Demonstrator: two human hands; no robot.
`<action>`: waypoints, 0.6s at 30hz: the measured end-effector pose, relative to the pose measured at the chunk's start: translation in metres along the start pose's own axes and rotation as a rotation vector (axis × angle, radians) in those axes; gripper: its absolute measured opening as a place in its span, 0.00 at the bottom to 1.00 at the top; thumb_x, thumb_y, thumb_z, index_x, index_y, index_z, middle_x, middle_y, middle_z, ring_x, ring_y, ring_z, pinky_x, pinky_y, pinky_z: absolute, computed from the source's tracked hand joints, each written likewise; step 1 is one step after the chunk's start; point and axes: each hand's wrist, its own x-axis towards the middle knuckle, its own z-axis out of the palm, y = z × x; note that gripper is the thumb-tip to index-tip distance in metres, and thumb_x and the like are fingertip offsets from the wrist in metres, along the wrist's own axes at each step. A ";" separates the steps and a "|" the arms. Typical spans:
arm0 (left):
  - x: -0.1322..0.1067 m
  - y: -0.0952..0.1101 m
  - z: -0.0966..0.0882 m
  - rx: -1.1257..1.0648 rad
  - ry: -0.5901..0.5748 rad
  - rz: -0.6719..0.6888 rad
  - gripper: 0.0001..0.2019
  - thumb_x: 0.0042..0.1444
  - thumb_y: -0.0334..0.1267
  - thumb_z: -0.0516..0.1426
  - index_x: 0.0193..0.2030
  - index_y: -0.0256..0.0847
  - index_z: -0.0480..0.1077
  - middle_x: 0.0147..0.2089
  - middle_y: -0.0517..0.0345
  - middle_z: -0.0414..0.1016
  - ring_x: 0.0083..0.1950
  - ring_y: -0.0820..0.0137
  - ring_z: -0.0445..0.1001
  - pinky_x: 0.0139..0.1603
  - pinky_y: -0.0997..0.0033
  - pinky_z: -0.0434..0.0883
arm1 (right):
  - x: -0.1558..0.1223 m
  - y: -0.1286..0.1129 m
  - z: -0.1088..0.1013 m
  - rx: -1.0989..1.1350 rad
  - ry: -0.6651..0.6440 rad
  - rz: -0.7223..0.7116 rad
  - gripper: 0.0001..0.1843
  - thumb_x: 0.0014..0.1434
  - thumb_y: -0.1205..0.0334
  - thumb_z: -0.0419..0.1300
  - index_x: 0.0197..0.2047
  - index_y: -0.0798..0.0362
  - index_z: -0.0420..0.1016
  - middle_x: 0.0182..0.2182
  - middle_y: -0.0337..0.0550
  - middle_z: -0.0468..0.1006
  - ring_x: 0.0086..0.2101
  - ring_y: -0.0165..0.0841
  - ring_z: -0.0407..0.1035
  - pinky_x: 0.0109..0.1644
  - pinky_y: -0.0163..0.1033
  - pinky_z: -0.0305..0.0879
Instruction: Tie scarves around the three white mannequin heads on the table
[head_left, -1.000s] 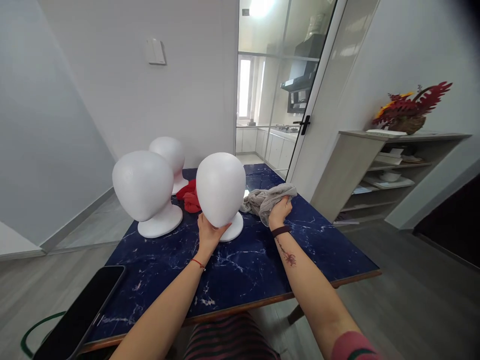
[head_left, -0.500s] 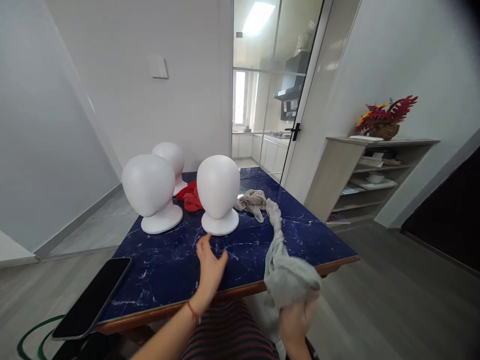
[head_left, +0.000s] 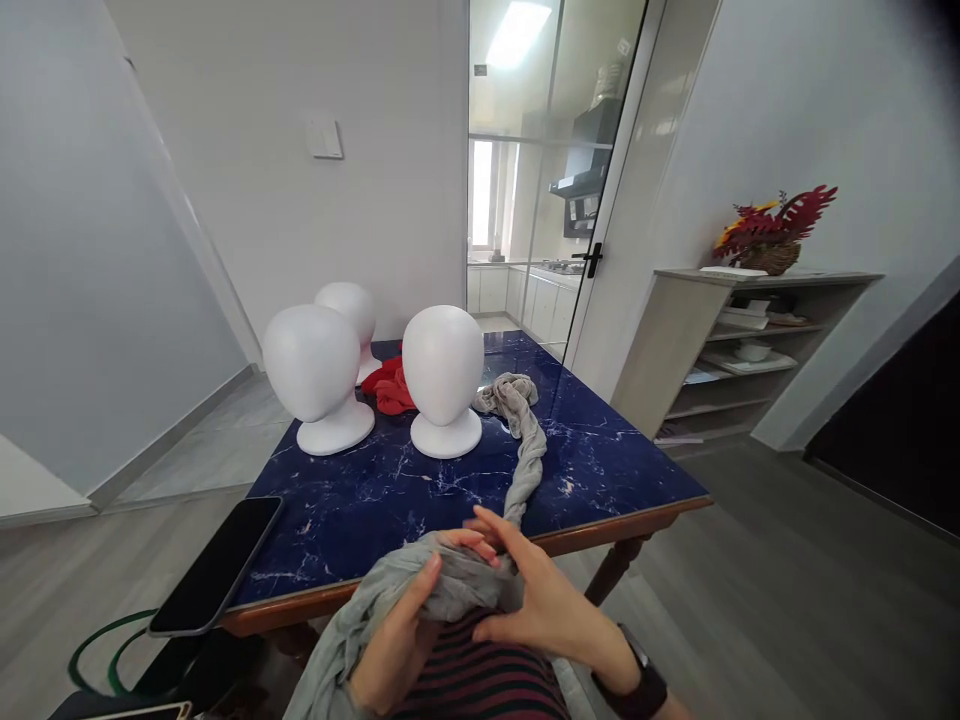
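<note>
The left hand [head_left: 394,650] is closed round a bunched end of a grey scarf [head_left: 525,465], thumb pressed on top. The right hand [head_left: 540,603], just beside it, lies loose with fingers stretched out, their tips resting on the same bunch without gripping it. From the hands the scarf runs away as a twisted rope over the edge of the blue marble table [head_left: 360,500] and ends in a heap beyond. Ahead of the hands stands a white foam mannequin head [head_left: 444,375], with a red cloth [head_left: 390,385] behind it. A black phone [head_left: 217,565] lies left of the left hand.
</note>
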 end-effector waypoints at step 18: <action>0.050 0.146 -0.078 0.517 0.149 0.039 0.16 0.55 0.47 0.54 0.46 0.42 0.74 0.44 0.54 0.75 0.38 0.67 0.71 0.42 0.68 0.70 | 0.131 0.012 -0.231 0.520 0.703 0.037 0.16 0.44 0.53 0.63 0.20 0.52 0.60 0.16 0.31 0.58 0.17 0.23 0.49 0.18 0.29 0.49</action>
